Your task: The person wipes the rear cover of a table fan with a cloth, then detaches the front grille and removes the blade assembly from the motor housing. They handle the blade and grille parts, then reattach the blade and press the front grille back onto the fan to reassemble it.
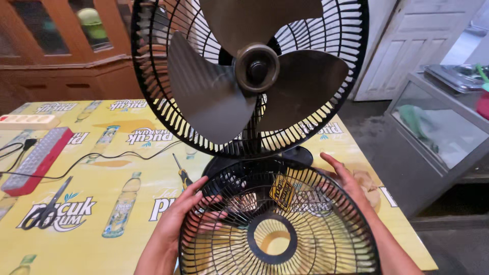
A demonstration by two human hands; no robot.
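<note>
Grille (277, 224), a round black wire dome, sits low before the fan; we grasp its rim with left hand (181, 211) and right hand (346, 181). Behind stand three smooth grey blades (214, 91) in a rear cage (351, 61), on a glossy yellow table (102, 178).

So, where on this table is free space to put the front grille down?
The widest bare patch lies on the yellow tablecloth, between the scissors, the black cable and the left hand. It is crowded around the fan base and under the front grille, held by both hands; right hand.
</note>
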